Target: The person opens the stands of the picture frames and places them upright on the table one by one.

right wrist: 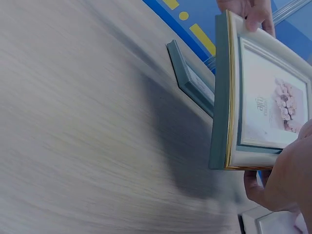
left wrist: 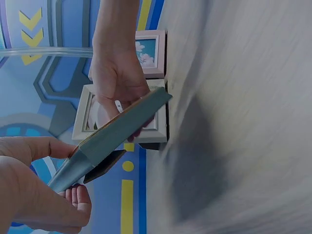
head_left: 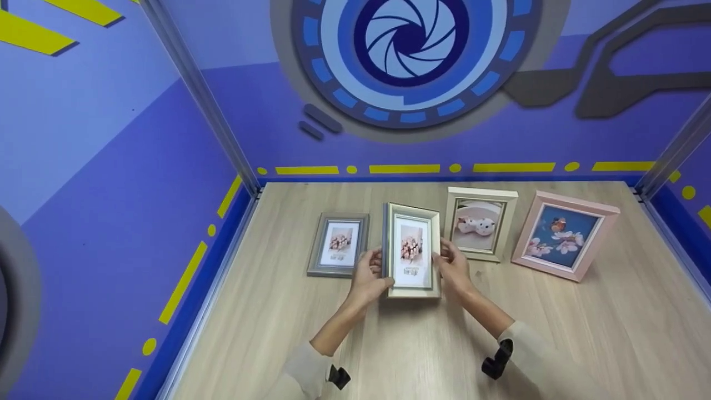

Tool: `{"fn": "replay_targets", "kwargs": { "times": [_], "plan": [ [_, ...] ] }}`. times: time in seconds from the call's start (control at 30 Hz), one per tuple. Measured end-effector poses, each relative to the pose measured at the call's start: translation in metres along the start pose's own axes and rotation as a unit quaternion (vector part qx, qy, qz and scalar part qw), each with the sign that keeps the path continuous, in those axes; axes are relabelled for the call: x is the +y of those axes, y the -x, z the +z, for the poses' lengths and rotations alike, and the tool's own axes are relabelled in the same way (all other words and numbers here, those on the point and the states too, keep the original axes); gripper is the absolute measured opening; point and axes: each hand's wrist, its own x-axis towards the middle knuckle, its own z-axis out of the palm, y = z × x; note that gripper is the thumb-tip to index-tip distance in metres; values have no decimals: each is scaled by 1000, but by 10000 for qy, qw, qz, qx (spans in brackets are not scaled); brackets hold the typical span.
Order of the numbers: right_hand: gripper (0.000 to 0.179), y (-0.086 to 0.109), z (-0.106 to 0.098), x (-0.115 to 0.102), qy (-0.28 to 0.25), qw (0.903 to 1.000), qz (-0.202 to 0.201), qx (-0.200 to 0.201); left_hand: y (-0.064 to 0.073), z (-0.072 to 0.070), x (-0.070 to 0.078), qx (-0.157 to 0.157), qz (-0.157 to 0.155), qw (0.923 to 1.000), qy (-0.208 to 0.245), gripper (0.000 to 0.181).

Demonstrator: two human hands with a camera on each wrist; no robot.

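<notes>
Both hands hold a cream picture frame (head_left: 411, 250) with a blue-green side and a pink-flower print, raised off the wooden table. My left hand (head_left: 369, 279) grips its left edge, thumb at the front lower corner. On the right edge, my right hand (head_left: 454, 268) holds it with the thumb towards the front. The left wrist view shows the frame's edge (left wrist: 122, 126) side-on and tilted, with a dark flap (left wrist: 105, 165) sticking out behind. Just left of it, a grey picture frame (head_left: 338, 244) with a similar print sits on the table, partly behind my left hand.
A cream frame (head_left: 479, 225) with a picture of white round figures stands to the right. Beyond it stands a pink frame (head_left: 566, 236) showing a bird and blossoms. Blue printed panels (head_left: 233, 122) wall in the table (head_left: 266, 333) at the back and sides.
</notes>
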Motion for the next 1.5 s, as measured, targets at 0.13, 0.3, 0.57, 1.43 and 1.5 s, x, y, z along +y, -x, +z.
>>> {"fn": "replay_targets", "kwargs": {
  "times": [0.13,0.3,0.57,1.43,1.5],
  "plan": [
    [51,1,-3,0,8,9998,141,-139,3,8,5,-143,463,9987,-180,74],
    [51,2,-1,2,-1,9992,194,-343,10,15,7,-218,895,9944,-522,74],
    [47,6,4,11,-374,9964,440,-623,21,28,5,-481,1165,9909,-474,75],
    [41,13,-2,22,-636,9900,909,-868,27,39,-12,-1163,1655,9773,-631,79],
    [40,13,-4,22,-699,9892,944,-877,25,39,-12,-1227,1642,9770,-583,79]
  ]
}}
